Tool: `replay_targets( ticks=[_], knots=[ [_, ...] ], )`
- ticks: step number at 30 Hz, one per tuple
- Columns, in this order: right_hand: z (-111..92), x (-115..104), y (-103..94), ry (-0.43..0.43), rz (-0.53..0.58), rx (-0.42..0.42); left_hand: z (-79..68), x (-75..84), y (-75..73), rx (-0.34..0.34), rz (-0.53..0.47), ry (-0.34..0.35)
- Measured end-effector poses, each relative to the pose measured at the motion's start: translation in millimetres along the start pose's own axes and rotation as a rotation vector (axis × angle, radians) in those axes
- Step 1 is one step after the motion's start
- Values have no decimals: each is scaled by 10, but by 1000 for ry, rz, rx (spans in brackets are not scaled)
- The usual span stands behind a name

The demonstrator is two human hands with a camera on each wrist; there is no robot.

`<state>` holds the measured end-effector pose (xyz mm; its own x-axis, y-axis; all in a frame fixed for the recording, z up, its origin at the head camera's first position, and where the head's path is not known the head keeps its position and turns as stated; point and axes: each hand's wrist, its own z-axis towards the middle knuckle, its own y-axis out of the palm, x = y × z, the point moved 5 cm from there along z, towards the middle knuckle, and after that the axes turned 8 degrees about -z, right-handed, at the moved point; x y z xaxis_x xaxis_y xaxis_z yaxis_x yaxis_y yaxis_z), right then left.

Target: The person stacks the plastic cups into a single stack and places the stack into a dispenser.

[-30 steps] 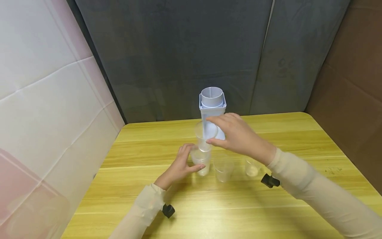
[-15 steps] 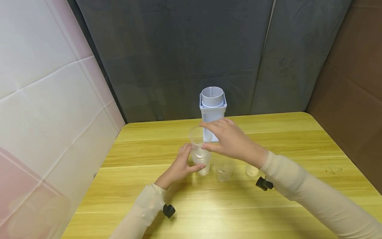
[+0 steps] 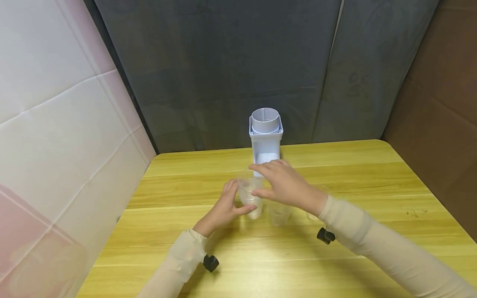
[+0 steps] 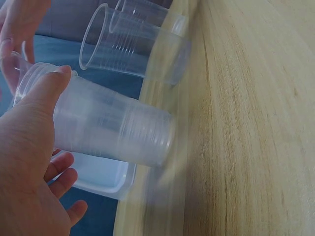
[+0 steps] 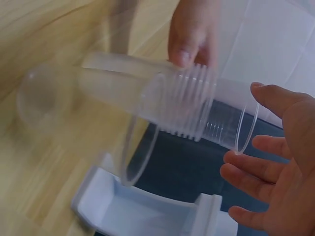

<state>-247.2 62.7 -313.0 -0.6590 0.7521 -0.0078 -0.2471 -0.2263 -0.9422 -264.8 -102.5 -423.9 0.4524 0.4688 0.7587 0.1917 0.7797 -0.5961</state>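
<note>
A stack of clear plastic cups (image 4: 108, 118) stands upright on the table. My left hand (image 3: 223, 209) wraps around it near the rims, thumb on the near side. One more clear plastic cup (image 5: 226, 123) sits partly inside the top of the stack, its rim standing above the others. My right hand (image 3: 285, 184) holds that cup by the rim, thumb on one side and fingers on the other. Just right of the stack is a single clear cup (image 3: 279, 215). Another clear cup (image 3: 312, 216) stands farther right, mostly hidden behind the right wrist.
Behind the cups stands a pale, tall cup dispenser (image 3: 266, 142) with a round tube in its top. The wooden table (image 3: 261, 265) ends at a dark cloth wall (image 3: 223, 82). A white panel (image 3: 67, 136) rises at left, a brown one (image 3: 436, 103) at right.
My right hand has moved down and slightly left, lowering its cup from above the stack into the top of it. The left hand has stayed in place around the stack.
</note>
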Motion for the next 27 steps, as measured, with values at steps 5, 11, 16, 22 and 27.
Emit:
replay_targets(
  ticks=[5,11,16,22,27],
  knots=[
    [-14,-3,89,-1,6,-17,5,8,0,-11,9,0],
    [-23,-5,182,-2,6,-42,7,4,3,0,18,18],
    [-31,-7,229,-1,13,-53,7,-7,9,10,30,32],
    [-39,-10,260,-11,0,-49,1,-15,13,8,19,18],
    [-37,-10,263,-12,-4,-47,2,-10,10,6,22,14]
  ],
)
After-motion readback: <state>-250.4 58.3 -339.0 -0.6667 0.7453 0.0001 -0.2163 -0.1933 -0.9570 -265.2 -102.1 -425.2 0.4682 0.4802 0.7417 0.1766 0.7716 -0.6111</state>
